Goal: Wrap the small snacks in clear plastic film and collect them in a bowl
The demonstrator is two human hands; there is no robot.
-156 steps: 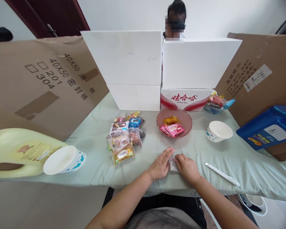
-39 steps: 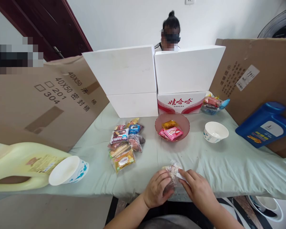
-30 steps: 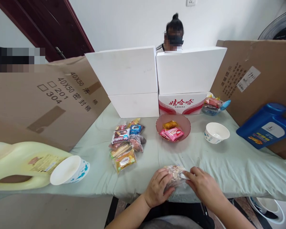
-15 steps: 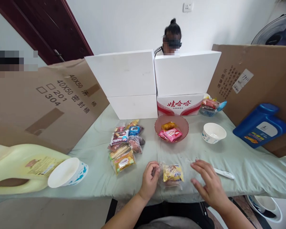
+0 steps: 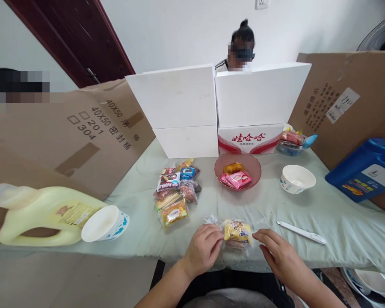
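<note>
A yellow snack packet (image 5: 238, 231) lies on a clear plastic bag (image 5: 235, 247) close to the table's front edge. My left hand (image 5: 202, 249) is closed at the packet's left end, fingertips on its edge. On the opposite side, my right hand (image 5: 280, 253) is open, forefinger reaching the packet's right end and thumb apart below. Farther back stands a pink glass bowl (image 5: 256, 180) with pink and golden-brown packets in it. Several wrapped snacks (image 5: 176, 192) form a pile to the left. A white plastic knife-like utensil (image 5: 301, 232) rests beyond my right hand.
White boxes (image 5: 186, 100) wall off the back, where a person sits. Cardboard sheets (image 5: 93, 128) flank the table. Paper bowls (image 5: 120, 222), a pale yellow jug (image 5: 51, 205) and a blue bottle (image 5: 362, 171) stand at the sides. A snack-filled bowl (image 5: 290, 149) is back right.
Both hands have closed in on the yellow packet from either side; my left fingers now meet its edge and my right hand has come left. The view has shifted slightly left.
</note>
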